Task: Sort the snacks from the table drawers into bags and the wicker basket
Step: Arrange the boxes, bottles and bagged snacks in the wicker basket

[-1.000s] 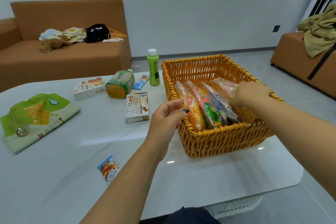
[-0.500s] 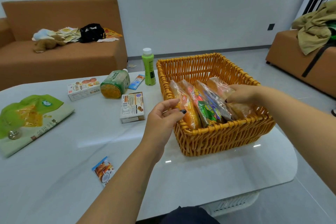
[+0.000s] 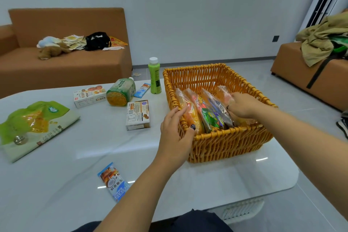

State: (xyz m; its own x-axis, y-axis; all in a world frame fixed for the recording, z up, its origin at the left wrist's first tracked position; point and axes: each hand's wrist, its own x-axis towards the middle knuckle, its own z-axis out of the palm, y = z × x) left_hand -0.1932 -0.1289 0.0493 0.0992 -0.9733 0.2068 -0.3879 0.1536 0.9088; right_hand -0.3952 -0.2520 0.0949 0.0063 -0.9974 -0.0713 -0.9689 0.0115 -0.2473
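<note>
An orange wicker basket point(image 3: 226, 143) stands on the white table point(image 3: 75, 165). Several snack packets stand on edge in its near half: an orange packet point(image 3: 190, 113), a green-and-red packet point(image 3: 205, 115), a blue-and-purple packet point(image 3: 216, 111) and a clear orange packet point(image 3: 223, 91) on the right. My left hand point(image 3: 175, 132) rests on the basket's near left corner, its fingers and thumb touching the orange packet. My right hand point(image 3: 243, 107) is inside the basket, fingers curled on the clear orange packet.
Left of the basket stand a green bottle point(image 3: 154, 76), a lying green jar point(image 3: 121, 92), a brown-and-white box point(image 3: 138, 115), a white box point(image 3: 89, 96) and a small blue bar point(image 3: 143, 90). A blue sachet point(image 3: 114, 181) and a green-and-white bag point(image 3: 35, 126) lie nearer. Brown sofas behind and right.
My left hand has moved forward from hovering onto the basket's corner and the orange packet. My right hand has pushed the clear packet lower and nearer among the others.
</note>
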